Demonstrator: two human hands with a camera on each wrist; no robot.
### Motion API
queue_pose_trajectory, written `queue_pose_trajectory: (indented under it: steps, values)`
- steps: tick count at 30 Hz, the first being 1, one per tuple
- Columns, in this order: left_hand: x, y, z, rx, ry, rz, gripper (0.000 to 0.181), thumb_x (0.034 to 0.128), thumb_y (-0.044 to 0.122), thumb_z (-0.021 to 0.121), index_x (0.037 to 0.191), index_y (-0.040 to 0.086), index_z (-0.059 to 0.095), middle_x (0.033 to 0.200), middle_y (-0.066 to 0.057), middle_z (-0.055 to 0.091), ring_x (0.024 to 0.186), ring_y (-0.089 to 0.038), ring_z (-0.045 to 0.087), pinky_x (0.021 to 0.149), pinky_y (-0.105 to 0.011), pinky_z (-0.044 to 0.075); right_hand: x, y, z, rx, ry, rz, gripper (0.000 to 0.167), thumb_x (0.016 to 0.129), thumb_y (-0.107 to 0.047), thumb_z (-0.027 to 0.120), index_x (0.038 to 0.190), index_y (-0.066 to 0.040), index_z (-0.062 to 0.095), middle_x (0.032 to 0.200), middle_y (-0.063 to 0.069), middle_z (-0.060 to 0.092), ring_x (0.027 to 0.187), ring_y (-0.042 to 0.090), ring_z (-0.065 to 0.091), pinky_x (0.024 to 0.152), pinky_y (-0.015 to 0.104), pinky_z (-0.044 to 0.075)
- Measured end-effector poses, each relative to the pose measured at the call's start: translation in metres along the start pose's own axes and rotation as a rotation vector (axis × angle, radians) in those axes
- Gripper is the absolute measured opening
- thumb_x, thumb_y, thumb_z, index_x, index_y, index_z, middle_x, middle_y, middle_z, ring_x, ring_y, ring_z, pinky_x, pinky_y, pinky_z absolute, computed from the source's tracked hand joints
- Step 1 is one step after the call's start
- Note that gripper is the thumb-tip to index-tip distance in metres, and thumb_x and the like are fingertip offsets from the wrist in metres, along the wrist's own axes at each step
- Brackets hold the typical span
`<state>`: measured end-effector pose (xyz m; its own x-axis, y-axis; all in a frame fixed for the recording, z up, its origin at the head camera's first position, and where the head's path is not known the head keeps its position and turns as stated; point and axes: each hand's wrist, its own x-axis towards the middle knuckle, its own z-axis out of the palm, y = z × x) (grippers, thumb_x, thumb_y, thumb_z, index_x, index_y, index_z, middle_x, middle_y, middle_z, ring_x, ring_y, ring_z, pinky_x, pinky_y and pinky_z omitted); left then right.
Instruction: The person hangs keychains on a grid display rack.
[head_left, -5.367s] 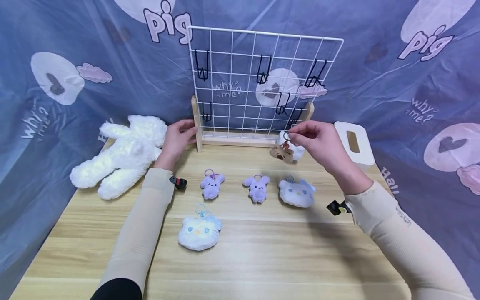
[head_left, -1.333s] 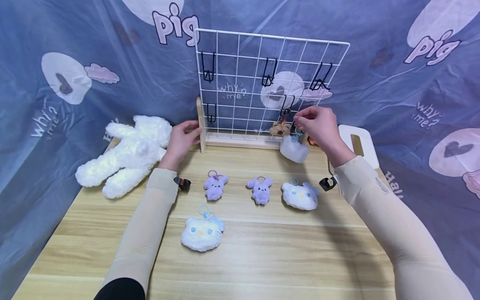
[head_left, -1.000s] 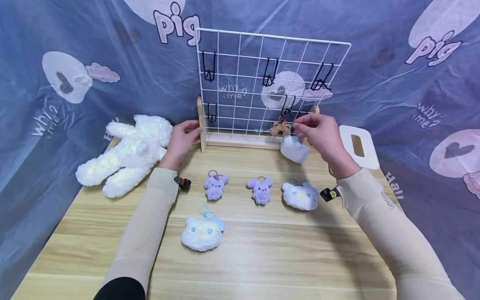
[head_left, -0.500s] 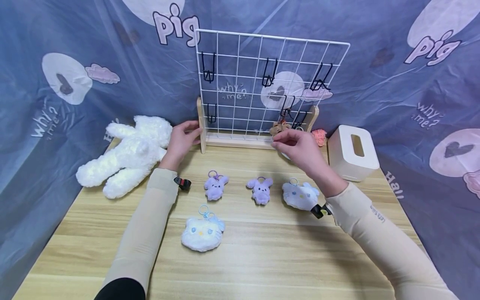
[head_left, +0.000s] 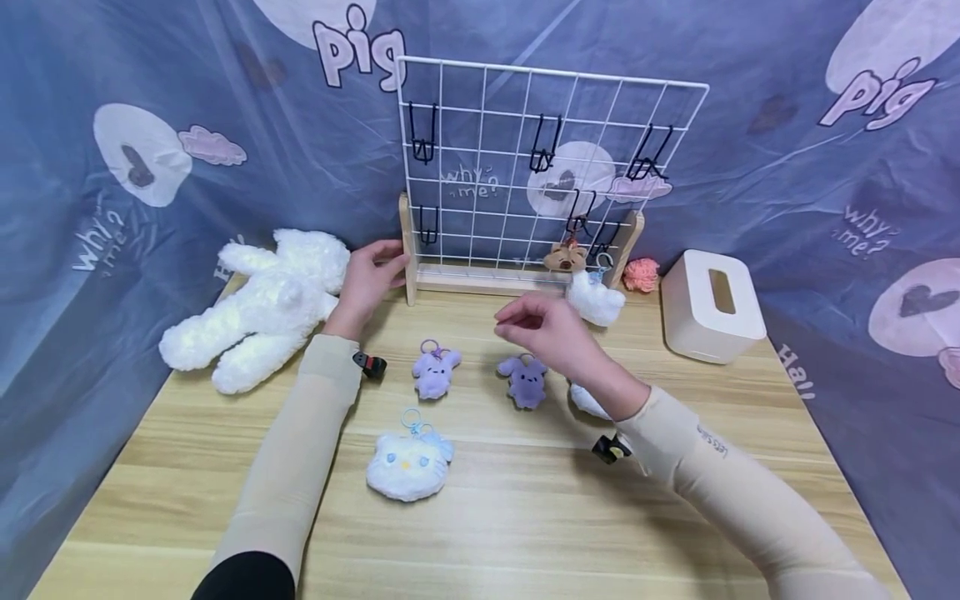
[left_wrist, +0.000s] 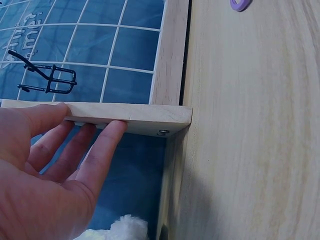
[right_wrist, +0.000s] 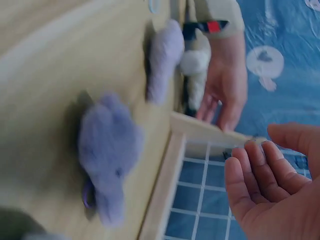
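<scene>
My left hand [head_left: 369, 283] grips the left wooden side post [head_left: 407, 250] of the white wire grid rack [head_left: 507, 150]; in the left wrist view the thumb lies on the post's edge and the fingers against its side. My right hand [head_left: 551, 333] hovers above the right purple plush keychain [head_left: 527, 383], fingers loosely curled and holding nothing. A brown bear keychain [head_left: 564, 257] hangs from a lower black hook [head_left: 579, 212]. Beside it dangles a white plush keychain [head_left: 596, 300]. Another purple plush keychain [head_left: 433, 372] and a white cat-face keychain [head_left: 408, 467] lie on the table.
A white fluffy plush toy [head_left: 262, 308] lies at the left. White plush [head_left: 588, 402] shows partly behind my right forearm. A white tissue box [head_left: 712, 308] and a pink fuzzy thing [head_left: 641, 275] stand at the back right. Black hooks [head_left: 543, 146] hold nothing on the upper grid.
The brown bear keychain, held by its ring in my right hand earlier, now hangs on the rack. The right hand has come away from the rack, forward and left. The left hand stays put.
</scene>
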<state>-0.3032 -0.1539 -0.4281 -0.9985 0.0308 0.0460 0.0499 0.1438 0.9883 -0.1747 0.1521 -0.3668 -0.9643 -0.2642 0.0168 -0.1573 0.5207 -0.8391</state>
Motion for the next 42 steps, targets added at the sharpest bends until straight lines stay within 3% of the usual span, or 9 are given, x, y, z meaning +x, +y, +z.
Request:
queue_pose_trajectory:
  steps: [7,17,26,33,42]
  values:
    - [0.0,0.0,0.0,0.001,0.003,-0.002,0.041,0.1118,0.01,0.069,0.15,-0.005,0.066,0.148,-0.028,0.066,0.132,-0.044,0.071,0.104,-0.042,0.071,-0.002,-0.001,0.027,-0.01,-0.093,0.019,0.021,0.102,-0.017,0.082,0.119,-0.004,0.082,0.107,0.007,0.084,0.094,0.015,0.075,0.085,0.024,0.065]
    - [0.002,0.0,0.002,0.009,0.002,-0.002,0.041,0.112,0.01,0.069,0.15,-0.005,0.065,0.149,-0.028,0.065,0.135,-0.044,0.07,0.105,-0.042,0.071,-0.004,-0.005,0.059,0.055,-0.162,-0.019,0.021,0.101,-0.011,0.082,0.119,-0.001,0.082,0.108,0.008,0.084,0.097,0.013,0.076,0.091,0.026,0.068]
    - [0.002,-0.002,0.001,-0.001,0.006,0.006,0.039,0.1117,0.008,0.069,0.148,-0.006,0.066,0.147,-0.028,0.067,0.131,-0.044,0.071,0.1,-0.04,0.073,-0.005,-0.011,0.089,0.091,-0.242,-0.031,0.02,0.101,-0.008,0.08,0.121,-0.003,0.082,0.109,0.008,0.084,0.096,0.007,0.075,0.089,0.02,0.067]
    - [0.001,0.0,0.0,-0.007,0.006,0.003,0.04,0.1119,0.01,0.069,0.149,-0.005,0.066,0.147,-0.029,0.066,0.132,-0.043,0.071,0.101,-0.038,0.072,-0.008,-0.015,0.104,0.133,-0.307,-0.047,0.024,0.101,-0.008,0.081,0.123,0.001,0.079,0.113,0.012,0.084,0.1,0.009,0.077,0.092,0.017,0.067]
    - [0.002,-0.002,0.0,-0.012,0.004,0.002,0.039,0.1119,0.008,0.068,0.149,-0.006,0.066,0.148,-0.028,0.066,0.133,-0.044,0.071,0.101,-0.044,0.072,-0.011,-0.015,0.123,0.085,-0.41,-0.098,0.027,0.103,-0.007,0.08,0.129,-0.001,0.079,0.119,0.012,0.084,0.106,0.01,0.077,0.094,0.014,0.065]
